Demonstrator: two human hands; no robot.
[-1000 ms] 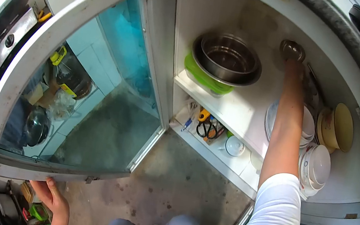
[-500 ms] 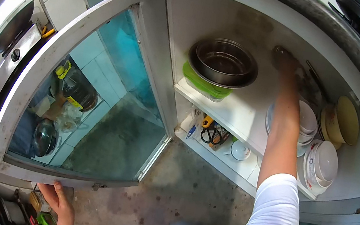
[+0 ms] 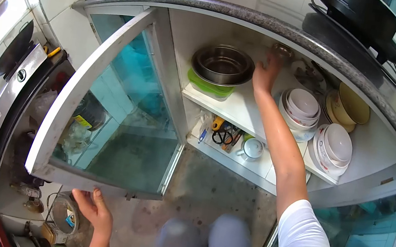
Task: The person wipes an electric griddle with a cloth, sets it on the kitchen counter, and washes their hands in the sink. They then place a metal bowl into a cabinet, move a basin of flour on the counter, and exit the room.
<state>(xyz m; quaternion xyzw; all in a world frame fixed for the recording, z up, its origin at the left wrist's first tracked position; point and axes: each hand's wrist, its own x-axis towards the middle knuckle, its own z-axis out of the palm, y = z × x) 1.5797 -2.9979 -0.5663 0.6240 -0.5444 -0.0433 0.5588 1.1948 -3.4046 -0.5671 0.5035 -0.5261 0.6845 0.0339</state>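
Note:
Inside the upper part of the cabinet, my right hand [image 3: 267, 73] is raised above the shelf [image 3: 234, 109], slightly blurred, with its fingers apart and nothing visible in them. A small metal bowl [image 3: 283, 50] stands just behind its fingertips; I cannot tell whether they touch. To its left, dark metal bowls [image 3: 223, 65] rest on a green-lidded container [image 3: 208, 86]. White bowls [image 3: 303, 103] are stacked to its right. My left hand [image 3: 97, 210] is at the lower edge of the open glass cabinet door [image 3: 89, 181], fingers stretched and thumb apart.
More white bowls [image 3: 335, 145] and yellowish bowls [image 3: 351, 106] sit at the shelf's right. Scissors [image 3: 225, 134] and a white lidded mug [image 3: 252, 149] lie below. The stone countertop edge [image 3: 217, 7] juts above. A black appliance [image 3: 356, 22] stands on it.
The view has tilted up, showing more countertop. My right hand has drawn away from the back of the shelf, toward the dark metal bowls. My left hand stays by the door edge.

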